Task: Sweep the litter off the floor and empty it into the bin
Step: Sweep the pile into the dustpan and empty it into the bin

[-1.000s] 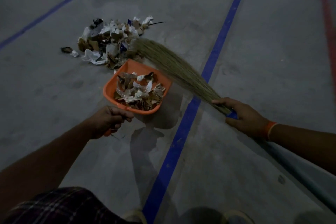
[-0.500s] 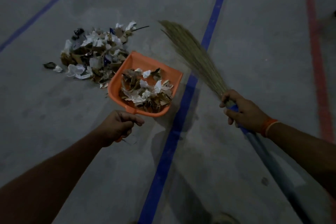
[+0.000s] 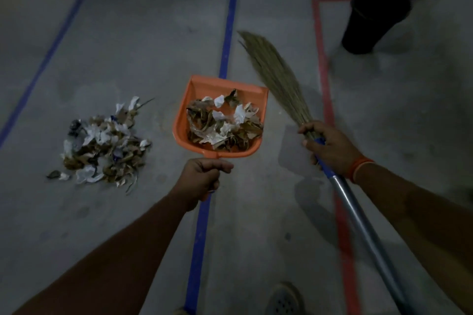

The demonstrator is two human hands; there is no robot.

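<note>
above the floor, left hand point(image 3: 202, 176) fingers grip the dustpan point(image 3: 202, 89), mouth pointing away; right hand point(image 3: 330, 147) fingers clamp the broom point(image 3: 276, 71).

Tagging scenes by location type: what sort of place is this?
Probably an indoor hall or workshop-type space, not a home: a bare concrete floor marked with blue tape lines and a red tape outline, plus a black bin standing on it. Lighting is dim, so this is hedged.

grey floor point(image 3: 133, 46): litter pile point(image 3: 105, 143), black bin point(image 3: 371, 18), blue tape line point(image 3: 227, 33).
</note>
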